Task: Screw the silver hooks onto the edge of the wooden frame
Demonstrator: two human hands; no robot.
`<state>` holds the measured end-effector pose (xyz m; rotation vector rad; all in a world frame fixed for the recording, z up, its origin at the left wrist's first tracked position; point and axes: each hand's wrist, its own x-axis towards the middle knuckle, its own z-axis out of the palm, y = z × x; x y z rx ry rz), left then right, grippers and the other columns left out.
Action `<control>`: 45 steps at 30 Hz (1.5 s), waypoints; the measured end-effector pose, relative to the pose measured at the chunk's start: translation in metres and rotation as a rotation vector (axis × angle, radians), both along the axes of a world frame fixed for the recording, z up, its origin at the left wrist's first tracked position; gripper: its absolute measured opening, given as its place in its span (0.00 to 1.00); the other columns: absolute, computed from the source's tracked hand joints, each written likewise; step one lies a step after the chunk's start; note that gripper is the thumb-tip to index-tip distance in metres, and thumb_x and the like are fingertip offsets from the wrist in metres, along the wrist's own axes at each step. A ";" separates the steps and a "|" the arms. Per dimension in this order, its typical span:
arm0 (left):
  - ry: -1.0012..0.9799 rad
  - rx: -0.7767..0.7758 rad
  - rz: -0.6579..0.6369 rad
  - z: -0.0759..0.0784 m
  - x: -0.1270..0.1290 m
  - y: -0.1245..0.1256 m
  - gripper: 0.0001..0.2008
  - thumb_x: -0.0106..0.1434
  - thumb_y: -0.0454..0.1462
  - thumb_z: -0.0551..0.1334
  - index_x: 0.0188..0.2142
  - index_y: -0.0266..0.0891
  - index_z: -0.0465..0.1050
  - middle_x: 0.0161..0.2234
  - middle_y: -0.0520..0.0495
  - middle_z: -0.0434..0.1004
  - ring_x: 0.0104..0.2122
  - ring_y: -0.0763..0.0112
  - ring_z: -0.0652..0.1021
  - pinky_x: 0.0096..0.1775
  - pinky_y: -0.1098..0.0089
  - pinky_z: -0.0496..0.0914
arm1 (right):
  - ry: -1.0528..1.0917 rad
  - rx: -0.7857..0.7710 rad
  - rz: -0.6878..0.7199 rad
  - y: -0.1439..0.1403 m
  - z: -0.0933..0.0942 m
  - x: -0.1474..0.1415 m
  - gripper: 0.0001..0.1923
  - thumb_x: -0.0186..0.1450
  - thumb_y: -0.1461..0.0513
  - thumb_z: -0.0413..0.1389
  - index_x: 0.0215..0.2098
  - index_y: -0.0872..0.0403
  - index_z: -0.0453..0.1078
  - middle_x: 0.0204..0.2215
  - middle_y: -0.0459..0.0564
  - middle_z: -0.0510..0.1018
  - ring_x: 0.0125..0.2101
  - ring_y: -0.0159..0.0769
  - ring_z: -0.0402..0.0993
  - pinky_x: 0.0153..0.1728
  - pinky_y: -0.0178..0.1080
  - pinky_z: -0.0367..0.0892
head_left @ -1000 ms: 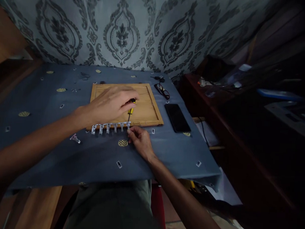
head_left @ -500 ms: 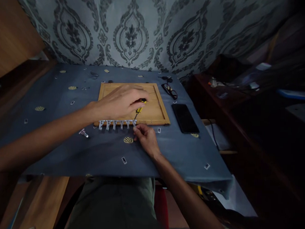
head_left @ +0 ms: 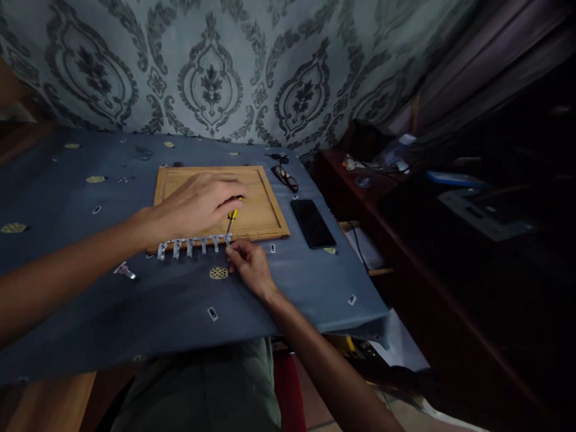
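- On the dark blue cloth (head_left: 171, 319) with pale printed patches, as the head view shows it, lies a flat, honey-coloured wooden panel (head_left: 255, 205) with a raised frame around it.
- Along the panel's near edge stands a row of six small, shiny, silvery clips (head_left: 190, 247), their lower ends hanging past the edge over the cloth; whether they are metal or clear plastic I cannot tell.
- Above the panel, the left hand (head_left: 198, 200) arches palm down, its fingers closed around the yellow-and-black handle of a thin-shafted screwdriver (head_left: 234, 213). The shaft slants down to the rightmost clip.
- At that same clip, the right hand (head_left: 252, 268) has thumb and fingertips pinched narrow on its lower end.
- Left of the row and nearer the person, one loose, pinkish and silvery clip (head_left: 125, 271) lies on the cloth, apart from the panel.
- Right of the panel lie a black, rectangular phone (head_left: 313, 224) and, farther back, dark-rimmed glasses (head_left: 284, 177).
- The step in hand looks like driving a fastener through the rightmost clip; the screw head is too small to make out. The next move seems to call for a seated tip, steady turning and a firm pinch.
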<state>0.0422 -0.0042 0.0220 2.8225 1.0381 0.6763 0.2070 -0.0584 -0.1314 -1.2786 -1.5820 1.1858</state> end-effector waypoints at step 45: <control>-0.294 -0.125 0.092 -0.017 0.001 -0.007 0.06 0.66 0.38 0.64 0.39 0.38 0.79 0.36 0.49 0.82 0.30 0.75 0.76 0.34 0.72 0.65 | 0.028 0.006 0.007 -0.001 0.002 0.003 0.14 0.66 0.51 0.57 0.28 0.51 0.68 0.21 0.43 0.76 0.20 0.32 0.73 0.27 0.35 0.65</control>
